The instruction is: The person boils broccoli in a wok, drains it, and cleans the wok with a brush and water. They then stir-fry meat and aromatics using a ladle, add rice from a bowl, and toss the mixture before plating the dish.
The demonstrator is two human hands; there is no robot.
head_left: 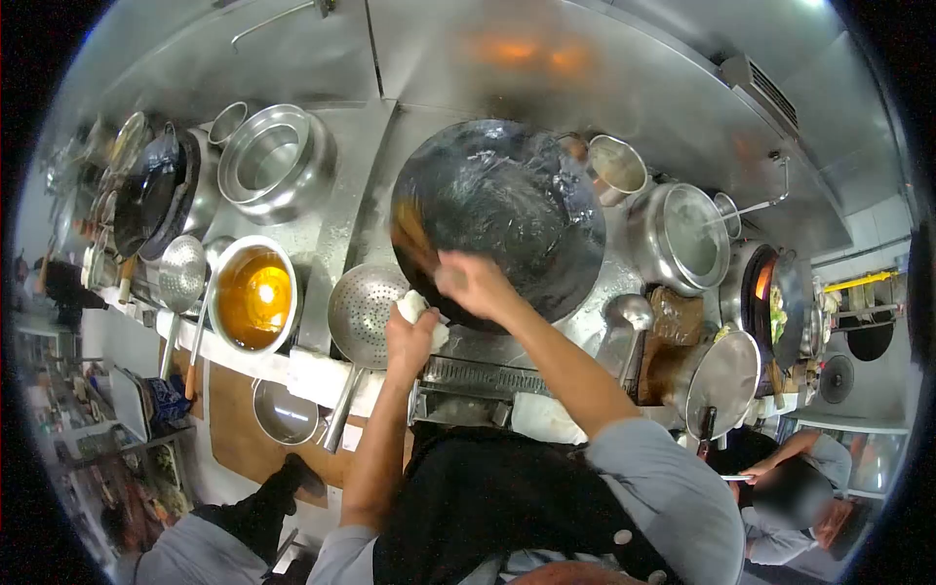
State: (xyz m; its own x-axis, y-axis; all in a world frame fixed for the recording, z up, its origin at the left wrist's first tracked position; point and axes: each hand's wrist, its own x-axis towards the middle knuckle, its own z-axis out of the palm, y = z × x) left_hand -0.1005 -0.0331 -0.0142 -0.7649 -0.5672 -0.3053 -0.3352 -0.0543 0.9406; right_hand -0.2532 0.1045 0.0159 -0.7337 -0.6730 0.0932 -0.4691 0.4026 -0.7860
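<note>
Stainless-steel table (327, 214) is stretching along the kitchen wall, with a broad, dark, wet-looking wok (498, 222) sitting in it. Off to the left, a steel pot (255, 339) is holding amber liquid, while a perforated strainer (365, 317) is lying just beside the wok. The person's right hand (475, 286) is gripping a motion-blurred brown brush (414, 234) at the wok's left side; the left hand (409, 338) is clutching a white cloth (413, 306) near its rim.

Steel cooking counter (341, 229), dark wok (497, 219), metal pot (321, 161), amber-filled bowl (249, 246), ladle (632, 313)
</note>
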